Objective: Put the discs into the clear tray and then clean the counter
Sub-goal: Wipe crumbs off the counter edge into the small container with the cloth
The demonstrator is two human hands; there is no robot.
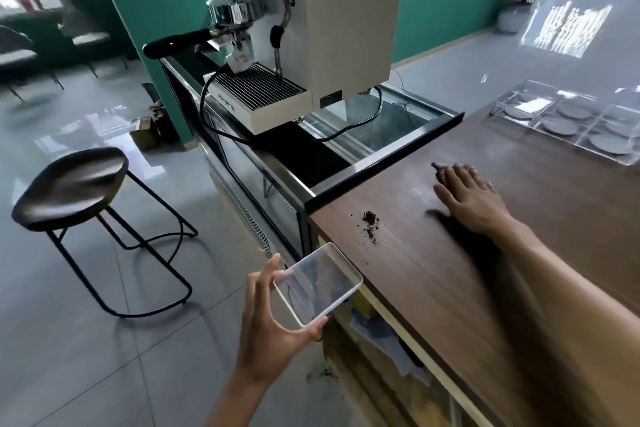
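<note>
A clear tray (540, 99) with several compartments sits at the far right of the wooden counter (450, 288), and grey discs (573, 109) lie in its cells. A small heap of dark coffee grounds (370, 220) lies near the counter's left edge. My left hand (273, 333) grips a small clear rectangular dish (317, 284), held just below and against that edge. My right hand (465, 192) lies on the counter beyond the grounds, palm down and fingers together. A small dark object (437, 168) pokes out at its fingertips; what it is cannot be made out.
An espresso machine (311, 28) with a drip tray stands on a lower stainless unit beyond the counter's end, its black cable looping down. A dark stool (72, 184) stands on the tiled floor to the left. Open shelves with cloths sit under the counter.
</note>
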